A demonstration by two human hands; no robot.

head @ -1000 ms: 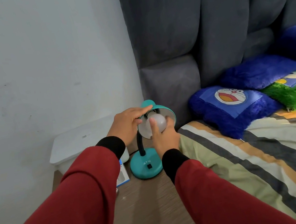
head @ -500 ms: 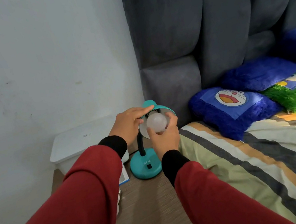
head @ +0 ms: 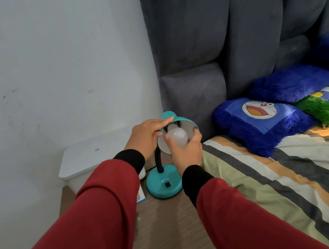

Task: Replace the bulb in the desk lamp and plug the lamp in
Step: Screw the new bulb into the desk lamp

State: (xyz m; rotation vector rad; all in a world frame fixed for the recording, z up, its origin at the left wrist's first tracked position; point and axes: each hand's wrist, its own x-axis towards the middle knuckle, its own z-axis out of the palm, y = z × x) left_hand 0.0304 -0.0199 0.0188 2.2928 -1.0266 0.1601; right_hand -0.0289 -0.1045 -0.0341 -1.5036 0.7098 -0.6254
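A teal desk lamp stands on the wooden bedside table [head: 171,226]; its round base [head: 163,185] carries a black switch and a black flexible neck. My left hand [head: 147,136] grips the teal shade [head: 182,120] from the top and left. My right hand [head: 186,150] holds a white bulb [head: 177,137] from below, fingers wrapped around the globe. The bulb's neck sits at the socket inside the shade. No plug or cord end is visible.
A white plastic lidded box [head: 91,157] stands behind the lamp against the wall. A small blue-edged carton [head: 141,197] lies left of the base, mostly hidden by my sleeve. To the right is a bed with a striped sheet [head: 286,180], cushions [head: 262,121] and a grey padded headboard [head: 221,40].
My right hand has shifted its grip around the bulb, the thumb moving from the front to the left side. The left hand stays on the shade.
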